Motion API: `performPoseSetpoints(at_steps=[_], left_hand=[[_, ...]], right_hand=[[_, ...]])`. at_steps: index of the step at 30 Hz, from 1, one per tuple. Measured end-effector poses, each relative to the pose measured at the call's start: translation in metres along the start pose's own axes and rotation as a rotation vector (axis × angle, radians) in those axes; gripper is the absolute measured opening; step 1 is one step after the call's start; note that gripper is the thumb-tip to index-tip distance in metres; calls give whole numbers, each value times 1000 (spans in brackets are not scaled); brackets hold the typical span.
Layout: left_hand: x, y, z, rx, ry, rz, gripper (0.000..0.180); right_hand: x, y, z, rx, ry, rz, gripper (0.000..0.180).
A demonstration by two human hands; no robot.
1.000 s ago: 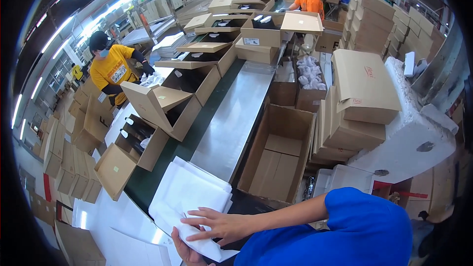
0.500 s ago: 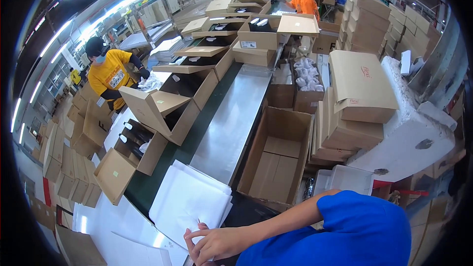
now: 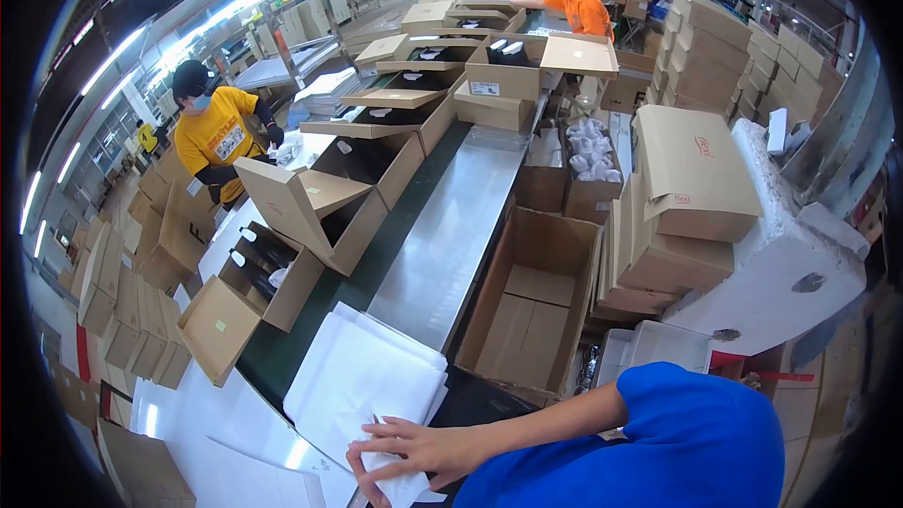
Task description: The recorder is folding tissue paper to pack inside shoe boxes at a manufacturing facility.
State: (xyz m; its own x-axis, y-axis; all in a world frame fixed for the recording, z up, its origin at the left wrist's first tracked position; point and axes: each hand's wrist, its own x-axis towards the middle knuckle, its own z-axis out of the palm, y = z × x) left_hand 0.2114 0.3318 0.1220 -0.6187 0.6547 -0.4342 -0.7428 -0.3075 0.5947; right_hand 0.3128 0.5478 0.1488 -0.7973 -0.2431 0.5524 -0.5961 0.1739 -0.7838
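My right hand (image 3: 428,452) lies flat on the near edge of the stack of white sheets (image 3: 367,386), fingers spread, with the fingertips curled at a corner as if to lift the top sheet; whether a sheet is actually pinched between thumb and fingers I cannot tell. My left hand does not show; it may sit under the right forearm, but nothing of it is clear.

The stack sits at about six o'clock from the middle of the view, on the dark surface (image 3: 282,357) just beside the steel strip (image 3: 451,226) that runs away toward twelve. The sheets look thin, soft and slightly fanned, their corners not squared up, the top one a little rumpled under my palm.

As for progress, I judge the work to be early for this piece: the sheet is not yet off the pile. The open brown box (image 3: 536,310) at about five o'clock of the strip stands empty, with bare cardboard at its bottom. At nine o'clock a smaller open box (image 3: 268,273) already holds dark items, and a line of opened boxes (image 3: 395,113) runs up the left side toward eleven. A worker in a yellow shirt (image 3: 218,136) stands at ten o'clock, another in orange (image 3: 578,5) at one. Flat cartons (image 3: 691,179) are stacked at three o'clock.
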Motion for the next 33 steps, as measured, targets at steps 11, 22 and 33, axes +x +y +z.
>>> performPoseSetpoints(at_steps=[11,22,33], left_hand=[[-19,-34,6,474,4,410,56],[-17,-45,-14,39,-30,257,51],[-16,-12,33,-105,-12,218,91]], right_hand=[[36,-18,-7,51,-79,-115,38],[31,-1,9,117,-12,166,24],[42,14,20,-41,130,385,48]])
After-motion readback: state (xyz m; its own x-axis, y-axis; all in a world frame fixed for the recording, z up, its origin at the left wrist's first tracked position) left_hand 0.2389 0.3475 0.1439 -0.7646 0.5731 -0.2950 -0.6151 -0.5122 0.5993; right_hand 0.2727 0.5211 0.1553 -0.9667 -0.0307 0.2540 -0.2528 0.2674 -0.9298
